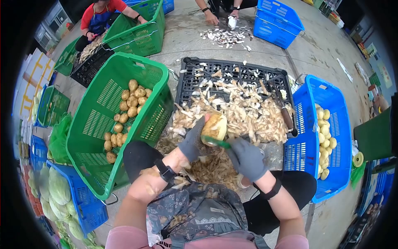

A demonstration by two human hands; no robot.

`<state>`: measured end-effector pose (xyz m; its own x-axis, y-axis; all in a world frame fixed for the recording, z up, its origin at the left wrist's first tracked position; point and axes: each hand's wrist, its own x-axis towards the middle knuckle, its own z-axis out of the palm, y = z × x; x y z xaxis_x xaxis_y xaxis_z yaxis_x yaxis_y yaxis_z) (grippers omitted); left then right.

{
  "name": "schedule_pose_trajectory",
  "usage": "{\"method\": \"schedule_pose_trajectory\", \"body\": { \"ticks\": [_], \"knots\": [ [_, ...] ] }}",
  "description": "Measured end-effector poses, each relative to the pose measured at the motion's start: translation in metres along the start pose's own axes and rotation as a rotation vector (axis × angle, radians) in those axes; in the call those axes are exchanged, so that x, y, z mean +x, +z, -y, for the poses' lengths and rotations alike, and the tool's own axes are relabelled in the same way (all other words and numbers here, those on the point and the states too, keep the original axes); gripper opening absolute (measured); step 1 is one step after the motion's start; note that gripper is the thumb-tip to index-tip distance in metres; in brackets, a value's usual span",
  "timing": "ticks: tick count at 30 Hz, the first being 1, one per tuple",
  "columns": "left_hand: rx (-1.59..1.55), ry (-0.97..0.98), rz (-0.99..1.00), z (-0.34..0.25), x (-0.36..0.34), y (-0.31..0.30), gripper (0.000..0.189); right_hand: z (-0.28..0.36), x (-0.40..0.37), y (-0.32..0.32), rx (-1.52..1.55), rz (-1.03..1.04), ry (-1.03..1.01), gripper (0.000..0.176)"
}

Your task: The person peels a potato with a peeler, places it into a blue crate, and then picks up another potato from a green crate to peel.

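Observation:
My left hand point(192, 140), in a grey glove, is closed round a large potato point(217, 125). Pale flesh shows on the potato's right side, with brown skin still on its left. A green-handled peeler point(222, 144) is gripped in my gloved right hand point(248, 159), its head against the potato's lower edge; the blade is hidden. Beneath both hands, potato peelings point(236, 103) cover a black plastic crate point(195, 66) and spill onto the ground by my lap. A knife with a brown handle point(287, 118) lies on the crate's right side.
Unpeeled potatoes point(133, 99) sit in a green basket point(93, 137) on my left. Peeled potatoes point(324, 141) lie in a blue basket point(301, 151) on my right. Cabbages point(60, 186) fill another basket at lower left. Ahead, two people work beside baskets and a scrap pile point(228, 37).

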<state>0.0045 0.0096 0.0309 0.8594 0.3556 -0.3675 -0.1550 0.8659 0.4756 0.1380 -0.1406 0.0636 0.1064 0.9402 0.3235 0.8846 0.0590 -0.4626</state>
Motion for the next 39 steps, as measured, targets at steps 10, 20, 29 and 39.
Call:
{"method": "schedule_pose_trajectory", "body": {
  "ticks": [10,20,29,39],
  "knots": [
    [0.082,-0.047,-0.113,0.0,-0.013,0.006,0.046,-0.021,0.011,-0.01,-0.028,-0.022,0.294,0.022],
    [0.139,-0.039,0.005,0.0,-0.01,0.02,0.052,0.002,0.012,-0.022,0.06,-0.078,0.25,0.015],
    [0.03,-0.042,0.018,0.004,-0.001,0.003,0.058,0.01,0.008,-0.015,0.33,-0.01,0.271,0.017],
    [-0.175,-0.114,0.057,0.005,0.006,-0.006,0.049,-0.017,0.009,-0.012,0.013,-0.129,0.255,0.018]
  ]
}}
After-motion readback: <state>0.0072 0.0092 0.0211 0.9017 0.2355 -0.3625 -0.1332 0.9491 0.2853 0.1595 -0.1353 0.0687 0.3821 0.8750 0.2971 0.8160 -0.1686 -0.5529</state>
